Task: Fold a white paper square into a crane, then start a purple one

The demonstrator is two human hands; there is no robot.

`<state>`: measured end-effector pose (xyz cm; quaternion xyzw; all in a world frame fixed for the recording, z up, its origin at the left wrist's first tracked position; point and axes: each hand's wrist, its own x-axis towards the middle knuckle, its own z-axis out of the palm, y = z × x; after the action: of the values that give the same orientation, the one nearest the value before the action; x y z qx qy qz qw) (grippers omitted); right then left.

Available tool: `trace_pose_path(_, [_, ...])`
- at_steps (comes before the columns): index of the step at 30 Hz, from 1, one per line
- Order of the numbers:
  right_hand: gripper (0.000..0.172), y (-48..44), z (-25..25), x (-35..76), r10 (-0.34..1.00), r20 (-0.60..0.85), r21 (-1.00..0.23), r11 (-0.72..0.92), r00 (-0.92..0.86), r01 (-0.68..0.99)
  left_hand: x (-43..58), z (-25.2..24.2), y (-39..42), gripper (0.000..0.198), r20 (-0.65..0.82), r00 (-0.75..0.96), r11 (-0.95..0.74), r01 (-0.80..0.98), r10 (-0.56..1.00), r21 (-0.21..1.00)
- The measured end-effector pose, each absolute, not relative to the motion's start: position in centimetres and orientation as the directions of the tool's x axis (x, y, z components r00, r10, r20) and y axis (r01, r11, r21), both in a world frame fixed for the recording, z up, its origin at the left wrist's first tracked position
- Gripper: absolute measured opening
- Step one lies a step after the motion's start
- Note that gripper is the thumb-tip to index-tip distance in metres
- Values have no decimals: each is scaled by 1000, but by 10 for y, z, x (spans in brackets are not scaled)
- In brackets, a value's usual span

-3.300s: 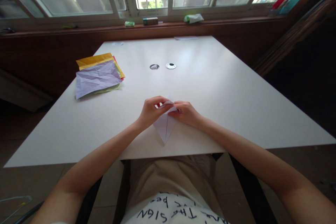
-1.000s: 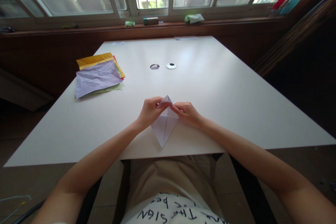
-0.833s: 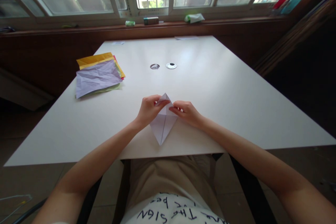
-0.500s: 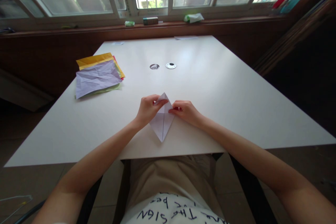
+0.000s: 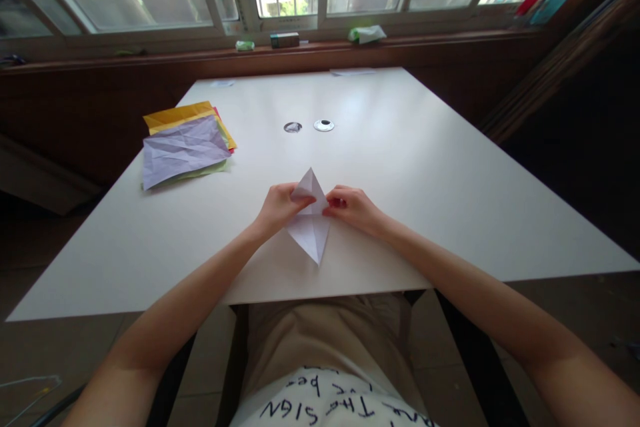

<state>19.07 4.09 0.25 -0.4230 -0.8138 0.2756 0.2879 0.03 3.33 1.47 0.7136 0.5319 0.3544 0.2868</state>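
Observation:
A white folded paper (image 5: 310, 233), creased into a diamond shape, is held near the front edge of the white table (image 5: 430, 180). My left hand (image 5: 281, 207) grips its upper left side, with the thumb lying across the front face and the fingers partly hidden behind. At the right edge, my right hand (image 5: 354, 208) pinches the paper between thumb and curled fingers. The top point rises above both hands, and the lower point aims toward my body. A crease runs down the middle of the lower half.
Left on the table lies a stack of a crumpled pale purple sheet (image 5: 183, 150), a yellow envelope (image 5: 175, 117) and green and red papers. Two round cable holes (image 5: 293, 127) sit mid-table. Small packets (image 5: 367, 34) and a box (image 5: 285, 40) rest on the window sill.
The paper's lower point has swung slightly right and the top point shows a little higher. Both hands keep hold, with the left thumb slightly lower on the paper.

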Motion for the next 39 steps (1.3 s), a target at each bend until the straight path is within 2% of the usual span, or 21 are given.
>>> trace_pose_path(8, [11,48,-1,193,849,194,-719,464,-492,517,2,16,33,20,234,182,-297,571,955,765])
trace_pose_path(13, [34,56,-4,195,875,203,-602,466,-440,649,2,15,33,17,227,185,-293,570,956,768])
trace_pose_path(17, [40,59,-6,198,874,206,-559,475,-441,679,2,14,33,16,228,189,-295,560,955,774])
trace_pose_path(25, [34,54,-8,195,817,296,-627,557,-495,545,5,17,29,18,275,223,-353,527,935,773])
trace_pose_path(30, [18,49,-7,188,821,355,-618,566,-448,547,9,14,27,22,290,255,-381,486,923,786])
trace_pose_path(33, [8,47,-8,185,824,327,-667,549,-463,505,11,10,27,20,299,283,-402,454,911,795])
trace_pose_path(36, [6,46,-6,186,826,292,-707,526,-482,474,11,8,28,15,311,294,-422,495,904,759])
trace_pose_path(39, [3,45,-3,187,845,314,-677,518,-432,523,8,6,31,13,323,289,-433,578,901,691])
